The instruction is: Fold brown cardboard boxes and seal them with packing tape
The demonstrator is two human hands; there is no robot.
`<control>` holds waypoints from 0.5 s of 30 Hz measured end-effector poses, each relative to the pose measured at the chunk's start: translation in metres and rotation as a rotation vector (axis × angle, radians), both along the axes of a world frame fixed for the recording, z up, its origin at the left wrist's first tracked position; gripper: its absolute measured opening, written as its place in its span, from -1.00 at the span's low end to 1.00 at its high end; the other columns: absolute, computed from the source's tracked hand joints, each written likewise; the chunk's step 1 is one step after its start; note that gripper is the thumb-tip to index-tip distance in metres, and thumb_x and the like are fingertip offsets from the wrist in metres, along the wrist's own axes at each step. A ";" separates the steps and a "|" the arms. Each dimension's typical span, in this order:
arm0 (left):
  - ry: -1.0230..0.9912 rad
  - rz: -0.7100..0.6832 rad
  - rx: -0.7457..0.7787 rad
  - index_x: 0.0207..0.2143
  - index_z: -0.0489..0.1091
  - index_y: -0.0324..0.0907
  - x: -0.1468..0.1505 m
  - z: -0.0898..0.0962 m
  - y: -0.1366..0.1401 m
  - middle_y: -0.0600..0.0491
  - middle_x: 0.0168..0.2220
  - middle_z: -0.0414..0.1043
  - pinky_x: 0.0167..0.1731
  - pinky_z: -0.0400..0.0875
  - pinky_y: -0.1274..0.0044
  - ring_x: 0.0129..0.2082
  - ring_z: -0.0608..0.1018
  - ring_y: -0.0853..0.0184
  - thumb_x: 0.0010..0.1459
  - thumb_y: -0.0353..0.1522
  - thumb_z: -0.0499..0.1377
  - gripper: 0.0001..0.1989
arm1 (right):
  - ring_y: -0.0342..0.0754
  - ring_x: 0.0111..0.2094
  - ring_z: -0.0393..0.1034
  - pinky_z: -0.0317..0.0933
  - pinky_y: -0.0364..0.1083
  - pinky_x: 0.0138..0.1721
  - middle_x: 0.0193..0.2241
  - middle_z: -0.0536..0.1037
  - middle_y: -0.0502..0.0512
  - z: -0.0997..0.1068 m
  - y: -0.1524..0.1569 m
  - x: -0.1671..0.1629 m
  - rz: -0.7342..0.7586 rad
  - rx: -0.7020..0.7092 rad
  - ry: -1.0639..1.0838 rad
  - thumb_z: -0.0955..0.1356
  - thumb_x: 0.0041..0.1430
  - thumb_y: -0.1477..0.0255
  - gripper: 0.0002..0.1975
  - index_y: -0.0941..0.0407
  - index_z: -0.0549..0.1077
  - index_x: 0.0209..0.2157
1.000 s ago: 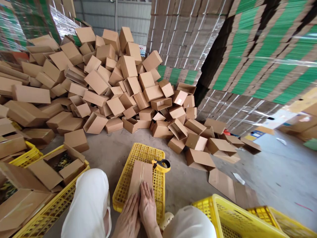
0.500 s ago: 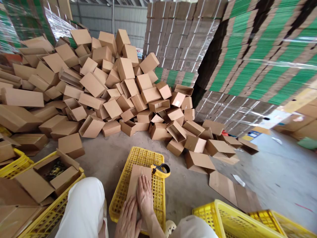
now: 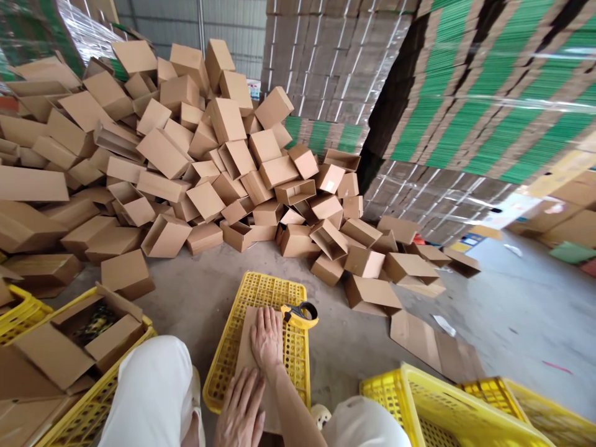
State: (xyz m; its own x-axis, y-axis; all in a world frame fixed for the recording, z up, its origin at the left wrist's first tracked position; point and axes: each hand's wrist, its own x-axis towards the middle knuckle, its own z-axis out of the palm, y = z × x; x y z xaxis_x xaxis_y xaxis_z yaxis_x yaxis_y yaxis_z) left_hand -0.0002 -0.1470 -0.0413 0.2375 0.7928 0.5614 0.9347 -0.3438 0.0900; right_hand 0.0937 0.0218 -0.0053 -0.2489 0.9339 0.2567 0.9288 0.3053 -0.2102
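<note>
Since the earlier frames the right hand (image 3: 266, 338) has slid up the cardboard box (image 3: 246, 351), away from the left hand (image 3: 241, 410), which now sits lower and closer to the bottom edge of the frame. Both hands lie flat, palms down, fingers spread and gripping nothing. Reaching up from the lower centre, the right forearm brings its fingers to the box's far end. Left of that forearm, the left hand presses the near end of the box. So the box lies directly under both palms, lengthwise up the frame, at lower centre.

It rests on an upturned yellow crate (image 3: 293, 354) standing on the concrete floor (image 3: 507, 323). A yellow tape dispenser (image 3: 300, 314) sits on the crate's upper right corner, just beside the right fingertips. White-trousered knees flank the crate at the bottom. More yellow crates fill the lower right (image 3: 419, 397), and at lower left another crate (image 3: 116, 366) holds open boxes. A big heap of brown boxes (image 3: 195, 161) spreads across the left and centre. Wrapped stacks of flat cartons (image 3: 488, 93) with green edges rise at upper right.
</note>
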 end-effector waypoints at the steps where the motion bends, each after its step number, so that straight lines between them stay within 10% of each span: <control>1: -0.008 -0.001 -0.013 0.54 -0.05 0.01 0.000 -0.001 0.000 0.11 0.45 0.23 0.51 0.04 0.16 0.55 0.03 0.15 0.29 -0.30 0.09 -0.19 | 0.20 0.48 0.04 -0.16 0.22 0.48 0.43 0.27 0.29 0.003 0.004 -0.002 -0.007 -0.012 0.003 0.15 0.51 0.29 -0.42 0.24 0.26 0.42; 15: -0.018 0.007 0.006 0.48 0.14 -0.02 -0.003 0.021 -0.003 0.07 0.45 0.25 0.38 0.20 0.20 0.42 0.30 0.09 0.32 -0.39 0.10 -0.30 | 0.09 0.51 -0.04 -0.18 0.23 0.48 0.50 0.13 0.07 0.007 -0.024 0.015 0.100 -0.088 -0.045 0.11 0.55 0.23 -0.44 -0.01 0.13 0.49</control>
